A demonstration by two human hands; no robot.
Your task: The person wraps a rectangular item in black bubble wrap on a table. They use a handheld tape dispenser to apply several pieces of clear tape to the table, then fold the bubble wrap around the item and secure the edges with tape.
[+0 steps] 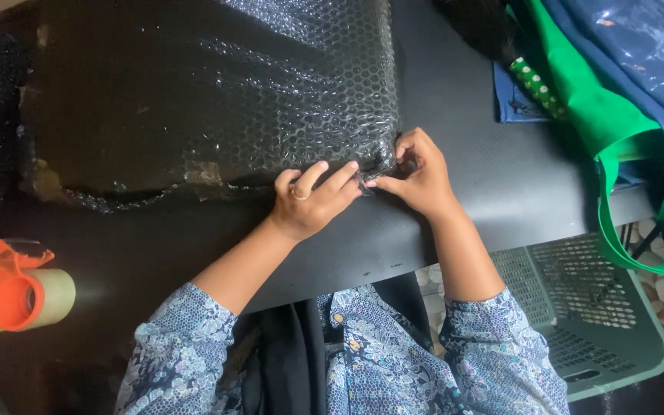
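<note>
A large dark parcel wrapped in bubble wrap (217,84) lies on a black table (486,177). My left hand (313,204), with a ring on one finger, presses flat on the parcel's near right corner. My right hand (418,173) pinches the bubble wrap edge at that same corner, thumb and fingers closed on the film. Both hands meet at the corner, almost touching. Brown tape patches show along the parcel's near edge.
An orange tape dispenser with a roll of brown tape (21,292) sits at the table's left front. Green and blue bags (616,100) hang over the right edge. A green plastic basket (593,307) stands on the floor below right.
</note>
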